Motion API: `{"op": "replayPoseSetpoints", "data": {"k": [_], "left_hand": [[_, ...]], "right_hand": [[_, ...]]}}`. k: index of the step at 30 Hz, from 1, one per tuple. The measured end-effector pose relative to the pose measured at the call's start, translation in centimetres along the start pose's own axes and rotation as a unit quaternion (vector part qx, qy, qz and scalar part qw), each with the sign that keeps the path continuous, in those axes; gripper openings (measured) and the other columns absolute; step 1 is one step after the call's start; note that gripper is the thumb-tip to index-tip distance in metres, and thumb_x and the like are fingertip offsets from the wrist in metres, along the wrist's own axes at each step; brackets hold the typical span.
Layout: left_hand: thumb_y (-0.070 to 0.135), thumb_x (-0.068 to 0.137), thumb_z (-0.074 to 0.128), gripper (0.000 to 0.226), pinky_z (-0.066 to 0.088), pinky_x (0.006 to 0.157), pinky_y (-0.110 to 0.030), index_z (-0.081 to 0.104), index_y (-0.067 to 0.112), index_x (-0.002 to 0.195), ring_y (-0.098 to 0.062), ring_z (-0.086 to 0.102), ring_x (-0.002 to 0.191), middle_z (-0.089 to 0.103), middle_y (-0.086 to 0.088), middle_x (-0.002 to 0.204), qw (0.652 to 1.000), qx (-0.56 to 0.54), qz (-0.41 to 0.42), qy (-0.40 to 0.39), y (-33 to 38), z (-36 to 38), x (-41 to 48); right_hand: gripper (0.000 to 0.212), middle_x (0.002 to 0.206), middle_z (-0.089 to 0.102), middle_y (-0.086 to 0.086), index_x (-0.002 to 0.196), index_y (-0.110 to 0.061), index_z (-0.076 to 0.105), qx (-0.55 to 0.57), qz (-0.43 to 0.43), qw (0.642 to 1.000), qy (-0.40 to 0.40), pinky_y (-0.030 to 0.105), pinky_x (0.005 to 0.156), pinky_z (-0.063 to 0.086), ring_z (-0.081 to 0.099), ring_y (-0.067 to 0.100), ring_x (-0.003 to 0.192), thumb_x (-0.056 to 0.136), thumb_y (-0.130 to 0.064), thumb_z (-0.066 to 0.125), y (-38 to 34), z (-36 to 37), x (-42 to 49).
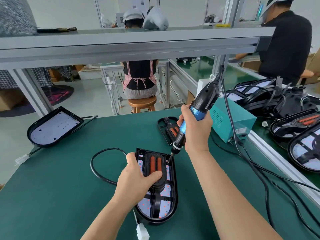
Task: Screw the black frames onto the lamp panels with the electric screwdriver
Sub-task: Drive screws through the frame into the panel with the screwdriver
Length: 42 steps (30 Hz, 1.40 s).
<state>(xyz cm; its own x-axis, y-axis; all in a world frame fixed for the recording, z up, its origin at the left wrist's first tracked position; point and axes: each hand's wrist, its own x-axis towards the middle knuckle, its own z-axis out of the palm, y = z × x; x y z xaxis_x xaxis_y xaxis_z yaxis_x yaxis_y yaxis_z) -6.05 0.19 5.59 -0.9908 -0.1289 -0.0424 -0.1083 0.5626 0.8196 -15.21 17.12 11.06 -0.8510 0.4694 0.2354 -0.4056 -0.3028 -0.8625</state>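
A lamp panel [170,203] with a white LED board lies on the green mat in front of me. A black frame [155,163] with two orange strips sits on it. My left hand [138,177] grips the frame and panel, thumb pressing the frame's lower middle, fingers curled over the left edge. My right hand [195,129] holds the blue and black electric screwdriver [194,116] tilted, its bit touching the frame's upper right corner. A second black frame [168,129] lies behind the screwdriver.
Another lamp panel [52,129] leans at the far left of the mat. A teal power box [228,122] stands right of my hand, cables trailing over the mat. Several stacked panels [297,135] lie at the right. Two people work beyond the bench.
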Motion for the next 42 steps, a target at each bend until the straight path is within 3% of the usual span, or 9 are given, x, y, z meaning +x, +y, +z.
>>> {"op": "replayPoseSetpoints", "data": {"k": [11, 17, 21, 26, 29, 32, 36, 39, 42], "left_hand": [[0.039, 0.077, 0.082, 0.057, 0.058, 0.073, -0.044, 0.036, 0.028, 0.109, -0.019, 0.068, 0.081, 0.070, 0.005, 0.087, 1.000, -0.002, -0.006, -0.009, 0.0, 0.0, 0.0], [0.042, 0.079, 0.080, 0.064, 0.057, 0.068, -0.048, 0.032, 0.027, 0.119, -0.030, 0.069, 0.080, 0.071, -0.004, 0.094, 0.999, 0.014, -0.019, -0.035, 1.1, -0.8, -0.2], [0.041, 0.080, 0.080, 0.063, 0.056, 0.071, -0.051, 0.032, 0.026, 0.117, -0.032, 0.066, 0.079, 0.070, -0.013, 0.099, 0.999, 0.007, -0.027, -0.042, 1.3, -1.0, -0.7], [0.043, 0.078, 0.081, 0.062, 0.058, 0.070, -0.046, 0.033, 0.028, 0.115, -0.031, 0.069, 0.086, 0.072, -0.007, 0.094, 0.999, -0.015, -0.037, -0.023, 0.9, -0.1, -2.0], [0.043, 0.076, 0.082, 0.062, 0.056, 0.067, -0.032, 0.035, 0.031, 0.115, -0.016, 0.067, 0.085, 0.069, 0.010, 0.091, 0.999, -0.032, -0.035, -0.027, 0.6, 0.8, -2.9], [0.043, 0.076, 0.083, 0.074, 0.046, 0.064, -0.020, 0.034, 0.025, 0.130, -0.003, 0.062, 0.087, 0.066, 0.015, 0.098, 0.998, -0.040, -0.027, -0.029, 0.4, 1.5, -3.3], [0.047, 0.077, 0.080, 0.091, 0.046, 0.071, -0.024, 0.027, 0.019, 0.145, -0.010, 0.061, 0.099, 0.064, 0.006, 0.117, 0.998, -0.009, -0.037, -0.040, 0.3, 1.9, -4.0], [0.059, 0.077, 0.074, 0.106, 0.048, 0.090, -0.033, 0.017, 0.018, 0.155, -0.020, 0.057, 0.119, 0.052, -0.001, 0.142, 0.998, 0.030, -0.046, -0.043, 0.8, 1.7, -5.0], [0.069, 0.078, 0.065, 0.111, 0.038, 0.104, -0.040, 0.011, 0.015, 0.158, -0.025, 0.039, 0.134, 0.037, -0.006, 0.146, 0.976, 0.211, 0.010, 0.051, 2.3, 1.5, -5.7]], "right_hand": [[0.015, 0.052, 0.054, -0.001, 0.079, -0.016, 0.052, -0.002, -0.012, 1.000, -0.005, 0.026, 0.051, 0.048, 0.051, 0.014, 0.046, 0.077, -0.009, 0.065, 0.7, -0.6, -0.4], [0.018, 0.059, 0.054, 0.002, 0.083, -0.011, 0.054, 0.017, 0.026, 0.996, -0.087, 0.035, 0.059, 0.049, 0.053, 0.017, 0.051, 0.075, -0.012, 0.071, 0.2, -0.4, -0.3], [0.017, 0.060, 0.054, 0.003, 0.086, -0.011, 0.058, 0.041, 0.028, 0.992, -0.117, 0.031, 0.058, 0.049, 0.053, 0.018, 0.053, 0.079, -0.012, 0.073, -0.7, -0.8, -0.3], [0.012, 0.062, 0.054, 0.004, 0.079, -0.017, 0.063, 0.103, 0.007, 0.993, -0.052, 0.027, 0.054, 0.048, 0.051, 0.019, 0.054, 0.081, -0.011, 0.073, -3.4, -2.5, 0.6], [0.014, 0.063, 0.052, 0.003, 0.081, -0.017, 0.060, 0.174, 0.031, 0.984, 0.008, 0.027, 0.052, 0.046, 0.049, 0.017, 0.052, 0.082, -0.010, 0.071, -4.4, -5.3, 1.0], [0.015, 0.064, 0.052, 0.000, 0.085, -0.014, 0.053, 0.240, 0.078, 0.965, 0.078, 0.024, 0.051, 0.046, 0.050, 0.013, 0.050, 0.090, -0.011, 0.067, -4.0, -9.0, 0.8], [0.015, 0.066, 0.052, -0.003, 0.083, -0.014, 0.053, 0.271, 0.110, 0.948, 0.128, 0.023, 0.054, 0.046, 0.049, 0.010, 0.053, 0.093, -0.013, 0.065, -3.2, -14.0, -0.2], [0.012, 0.067, 0.053, -0.003, 0.085, -0.013, 0.056, 0.295, 0.131, 0.936, 0.142, 0.022, 0.054, 0.047, 0.050, 0.010, 0.054, 0.093, -0.013, 0.065, -2.4, -16.7, -1.1], [0.012, 0.068, 0.053, -0.002, 0.083, -0.011, 0.058, 0.330, 0.162, 0.920, 0.138, 0.020, 0.053, 0.047, 0.050, 0.008, 0.054, 0.094, -0.014, 0.063, -1.9, -18.0, -1.5]]}}
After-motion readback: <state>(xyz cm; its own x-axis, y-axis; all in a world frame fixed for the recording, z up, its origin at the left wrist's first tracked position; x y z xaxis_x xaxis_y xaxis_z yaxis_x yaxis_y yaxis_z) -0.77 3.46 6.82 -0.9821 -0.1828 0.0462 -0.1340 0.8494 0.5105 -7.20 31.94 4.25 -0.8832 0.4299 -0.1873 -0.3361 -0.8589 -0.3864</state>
